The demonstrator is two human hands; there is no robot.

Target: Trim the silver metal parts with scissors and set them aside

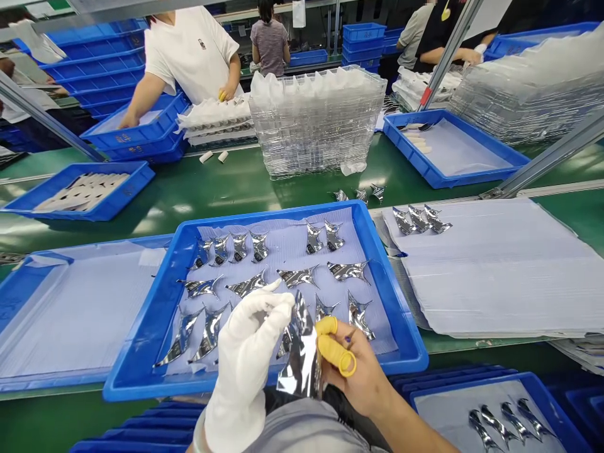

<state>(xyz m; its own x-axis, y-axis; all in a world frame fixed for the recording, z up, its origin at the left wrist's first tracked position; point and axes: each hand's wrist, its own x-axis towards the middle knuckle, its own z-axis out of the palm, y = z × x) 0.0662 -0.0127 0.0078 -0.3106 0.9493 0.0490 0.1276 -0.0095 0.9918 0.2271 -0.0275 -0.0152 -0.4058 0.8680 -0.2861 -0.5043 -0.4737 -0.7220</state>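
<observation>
My left hand (248,346) wears a white glove and pinches the upper edge of a shiny chrome part (300,362). My right hand (352,371), with yellow finger cots on thumb and forefinger, grips the same part from the right. Both hands hold it over the near rim of a blue tray (141,340). Several matching chrome parts (297,275) lie in rows on white paper inside that tray.
White sheets (500,264) lie to the right with three chrome parts (421,219) on top. A tall stack of clear trays (316,123) stands behind. Other blue trays (78,192) sit around, and a person in a white shirt (189,53) works opposite.
</observation>
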